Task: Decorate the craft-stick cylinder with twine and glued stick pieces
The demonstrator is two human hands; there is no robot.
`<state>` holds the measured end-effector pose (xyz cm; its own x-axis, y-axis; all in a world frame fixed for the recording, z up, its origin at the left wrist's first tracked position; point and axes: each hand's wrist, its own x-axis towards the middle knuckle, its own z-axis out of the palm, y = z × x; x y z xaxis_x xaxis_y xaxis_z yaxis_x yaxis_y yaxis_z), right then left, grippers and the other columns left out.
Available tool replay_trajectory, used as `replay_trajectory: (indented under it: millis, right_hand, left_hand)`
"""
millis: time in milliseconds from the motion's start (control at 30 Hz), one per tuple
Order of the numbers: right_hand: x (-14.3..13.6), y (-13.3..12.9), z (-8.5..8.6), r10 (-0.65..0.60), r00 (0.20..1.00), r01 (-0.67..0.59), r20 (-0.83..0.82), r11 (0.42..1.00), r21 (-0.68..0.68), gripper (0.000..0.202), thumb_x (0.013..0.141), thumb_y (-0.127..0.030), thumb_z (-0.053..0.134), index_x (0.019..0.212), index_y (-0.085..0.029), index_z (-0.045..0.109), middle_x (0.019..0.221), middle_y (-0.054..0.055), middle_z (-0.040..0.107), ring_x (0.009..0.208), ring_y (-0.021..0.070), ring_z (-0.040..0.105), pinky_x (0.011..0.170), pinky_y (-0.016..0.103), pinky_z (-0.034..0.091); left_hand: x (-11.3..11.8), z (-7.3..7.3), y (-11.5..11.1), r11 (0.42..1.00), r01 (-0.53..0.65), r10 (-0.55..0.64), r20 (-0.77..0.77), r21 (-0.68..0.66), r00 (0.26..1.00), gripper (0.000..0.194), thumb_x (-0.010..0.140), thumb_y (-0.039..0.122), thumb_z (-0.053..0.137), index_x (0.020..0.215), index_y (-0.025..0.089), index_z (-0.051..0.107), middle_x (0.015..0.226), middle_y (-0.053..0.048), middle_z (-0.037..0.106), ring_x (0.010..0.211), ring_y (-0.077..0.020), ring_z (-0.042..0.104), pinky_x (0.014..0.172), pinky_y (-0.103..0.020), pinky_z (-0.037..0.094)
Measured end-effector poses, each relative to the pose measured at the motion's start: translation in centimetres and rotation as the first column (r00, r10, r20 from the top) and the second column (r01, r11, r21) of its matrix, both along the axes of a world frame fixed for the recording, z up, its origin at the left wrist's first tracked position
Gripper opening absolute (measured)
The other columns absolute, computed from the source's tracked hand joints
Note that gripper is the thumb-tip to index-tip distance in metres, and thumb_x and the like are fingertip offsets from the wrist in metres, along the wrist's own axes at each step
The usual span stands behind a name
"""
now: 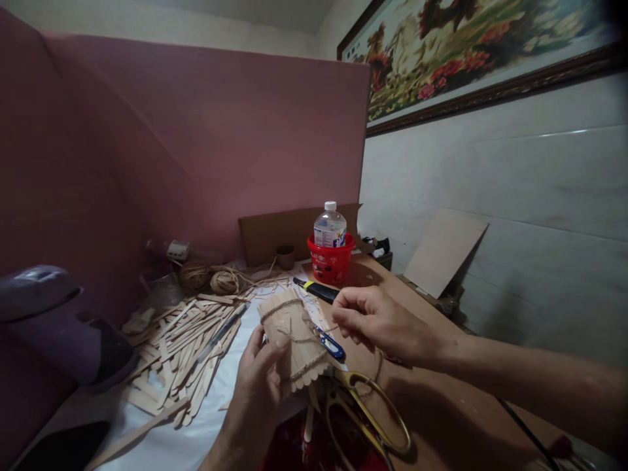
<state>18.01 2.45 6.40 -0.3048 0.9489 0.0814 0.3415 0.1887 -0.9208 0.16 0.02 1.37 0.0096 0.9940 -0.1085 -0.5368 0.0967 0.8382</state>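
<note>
Lengthwise, the tied sticks (300, 353) point forward, slanting slightly left.

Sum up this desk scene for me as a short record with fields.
Left hand: holds a twine-bound panel of wooden sticks
Right hand: fingers pinched, seemingly on a twine strand
Tools: gold-handled scissors, black-and-yellow cutter, blue-handled tool
Supplies: loose wooden sticks, two twine balls
Container: red tub with a clear bottle inside
Wall: framed picture
</note>
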Motion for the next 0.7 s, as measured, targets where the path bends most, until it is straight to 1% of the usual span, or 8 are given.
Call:
replay_trajectory:
  millis: [100, 233, 333, 400, 467, 500, 600, 700]
  right_hand:
    - [-0.4, -0.3, 0.0, 0.043, 0.995, -0.054, -0.09, 0.99, -0.127, 0.026, 0.087, -0.025, 0.051, 0.062, -0.019, 0.048, 0.054, -0.005, 0.048, 0.046, 0.0075, 0.043, 0.045, 0.021, 0.035]
    - [-0.5, -0.8, -0.1, 0.075, 0.975, -0.111, -0.211, 0.98, -0.164, 0.023, 0.087, -0.028, 0.053, 0.067, -0.019, 0.046, 0.062, -0.004, 0.052, 0.05, 0.0066, 0.047, 0.048, 0.02, 0.039]
    - [-0.8, -0.6, -0.5, 0.037, 0.966, -0.056, -0.257, 0.996, -0.07, 0.024, 0.09, -0.034, 0.05, 0.072, -0.021, 0.043, 0.065, -0.006, 0.052, 0.049, 0.0064, 0.045, 0.044, 0.019, 0.037]
    - [-1.2, -0.2, -1.0, 0.005, 0.962, 0.003, -0.271, 1.0, 0.03, 0.022, 0.091, -0.035, 0.049, 0.075, -0.021, 0.044, 0.065, -0.006, 0.051, 0.049, 0.0068, 0.044, 0.045, 0.02, 0.037]
    - [-1.6, 0.4, -2.0, -0.044, 0.962, 0.082, -0.271, 0.988, 0.13, 0.017, 0.088, -0.032, 0.054, 0.078, -0.021, 0.047, 0.065, -0.006, 0.05, 0.052, 0.0078, 0.044, 0.048, 0.021, 0.037]
    - [-1.9, 0.8, -2.6, -0.077, 0.961, 0.125, -0.265, 0.977, 0.17, 0.015, 0.086, -0.031, 0.058, 0.078, -0.02, 0.049, 0.065, -0.006, 0.05, 0.054, 0.0084, 0.044, 0.049, 0.022, 0.038]
    - [-2.5, 1.7, -4.6, -0.141, 0.956, 0.194, -0.258, 0.962, 0.195, 0.02, 0.08, -0.033, 0.065, 0.072, -0.02, 0.051, 0.064, -0.005, 0.05, 0.056, 0.0101, 0.045, 0.051, 0.023, 0.038]
    - [-2.7, 2.0, -6.5, -0.158, 0.953, 0.209, -0.259, 0.961, 0.182, 0.024, 0.082, -0.039, 0.062, 0.07, -0.02, 0.052, 0.061, -0.004, 0.05, 0.055, 0.0114, 0.045, 0.052, 0.024, 0.038]
  left_hand:
    - [0.0, -0.4, 0.1, 1.0, -0.018, 0.018, 0.008, 0.011, 1.0, 0.038, 0.067, 0.023, 0.069, 0.102, 0.02, 0.056, 0.089, -0.004, 0.073, 0.08, -0.025, 0.071, 0.073, -0.039, 0.057]
    - [-0.2, -0.9, 0.4, 0.999, -0.028, 0.028, 0.006, -0.034, 1.0, 0.042, 0.065, 0.025, 0.072, 0.104, 0.02, 0.058, 0.092, -0.004, 0.073, 0.081, -0.0233, 0.07, 0.071, -0.036, 0.057]
    - [-0.9, -1.1, 1.0, 0.995, -0.076, 0.074, -0.034, -0.062, 0.997, 0.042, 0.066, 0.027, 0.073, 0.105, 0.021, 0.058, 0.09, -0.003, 0.071, 0.074, -0.0211, 0.069, 0.063, -0.035, 0.058]
    - [-1.6, -1.2, 1.7, 0.978, -0.202, 0.197, -0.088, -0.053, 0.976, 0.042, 0.066, 0.026, 0.074, 0.105, 0.022, 0.058, 0.089, -0.003, 0.07, 0.07, -0.0193, 0.067, 0.057, -0.033, 0.057]
    - [-2.3, -1.1, 2.3, 0.942, -0.337, 0.334, -0.117, -0.003, 0.935, 0.043, 0.066, 0.024, 0.075, 0.106, 0.021, 0.058, 0.089, -0.004, 0.068, 0.07, -0.0191, 0.067, 0.058, -0.033, 0.058]
    - [-2.7, -1.1, 2.7, 0.931, -0.364, 0.363, -0.119, 0.015, 0.924, 0.044, 0.067, 0.024, 0.076, 0.107, 0.022, 0.058, 0.092, -0.004, 0.068, 0.071, -0.0185, 0.066, 0.059, -0.033, 0.058]
    - [-3.4, -1.2, 3.4, 0.9, -0.43, 0.435, -0.132, 0.069, 0.891, 0.055, 0.063, 0.021, 0.079, 0.112, 0.025, 0.055, 0.099, -0.004, 0.065, 0.075, -0.0177, 0.066, 0.064, -0.034, 0.059]
    - [-3.7, -1.9, 4.0, 0.874, -0.439, 0.477, -0.198, 0.207, 0.856, 0.07, 0.06, 0.022, 0.082, 0.122, 0.026, 0.05, 0.102, -0.004, 0.064, 0.08, -0.02, 0.067, 0.07, -0.036, 0.057]
